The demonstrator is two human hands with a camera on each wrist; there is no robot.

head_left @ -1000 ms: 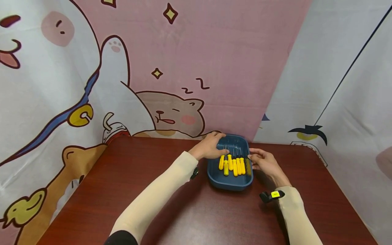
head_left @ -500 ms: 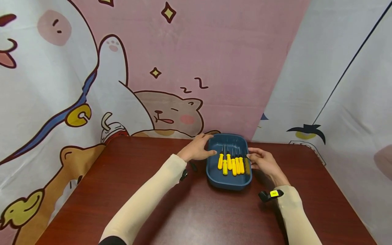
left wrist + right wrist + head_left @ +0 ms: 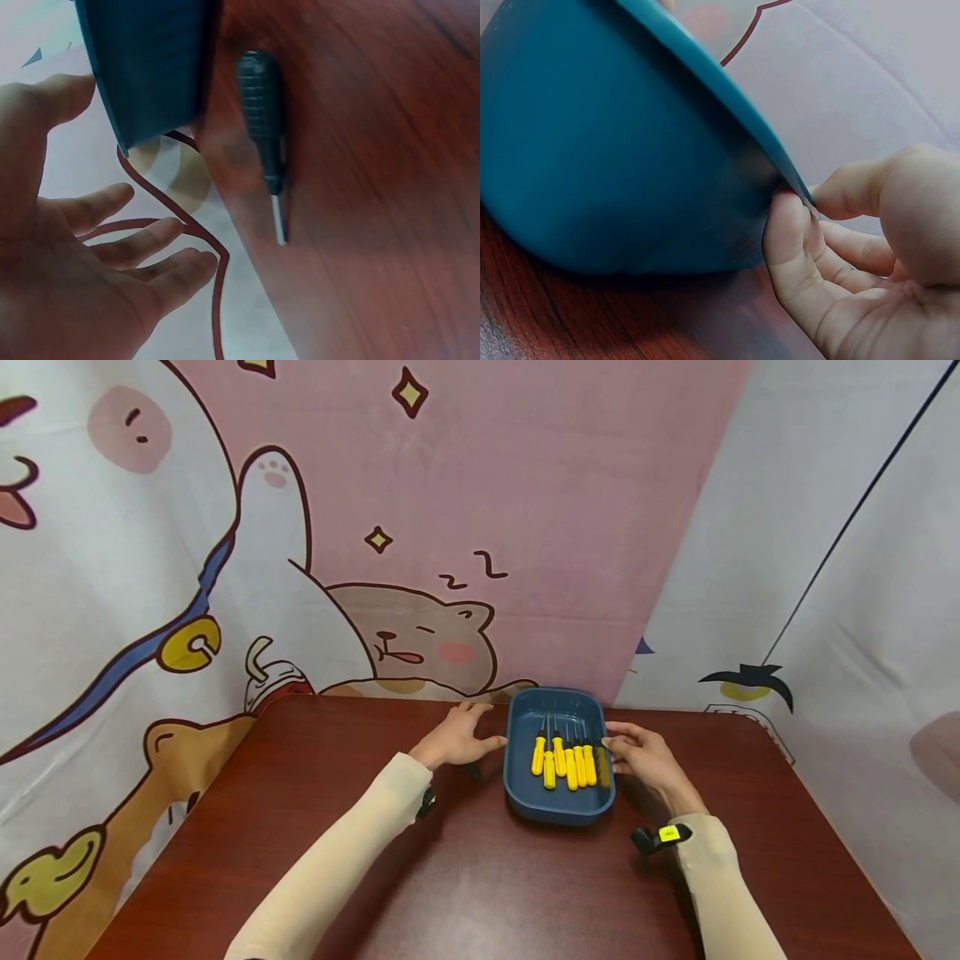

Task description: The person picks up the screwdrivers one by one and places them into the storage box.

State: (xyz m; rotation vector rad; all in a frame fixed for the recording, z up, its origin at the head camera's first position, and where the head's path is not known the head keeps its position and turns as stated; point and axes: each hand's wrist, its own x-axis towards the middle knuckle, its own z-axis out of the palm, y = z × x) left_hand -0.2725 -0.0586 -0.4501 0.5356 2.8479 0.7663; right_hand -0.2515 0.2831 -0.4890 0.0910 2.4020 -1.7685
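Observation:
A dark blue plastic bin [image 3: 558, 810] stands on the table with several yellow-handled screwdrivers [image 3: 558, 760] lying in it. My right hand [image 3: 651, 766] pinches its right rim between thumb and fingers; the right wrist view shows the thumb outside the bin's wall [image 3: 630, 172] edge. Left of the bin is my left hand [image 3: 459, 737], fingers spread and holding nothing. Its thumb tip is close to the left rim; whether they touch I cannot tell. A dark-handled screwdriver [image 3: 262, 124] lies on the table below that hand, mostly hidden by it in the head view.
The reddish-brown wooden table [image 3: 465, 893] ends just behind the bin. A cartoon-printed cloth [image 3: 570, 527] hangs close behind that far edge. Each wrist wears a dark strap, and the right wrist's strap [image 3: 662, 837] carries a yellow label.
My left hand has moved left and slightly down, from over the bin to beside it. The right hand keeps its pinch on the rim. The screwdrivers in the bin have not moved.

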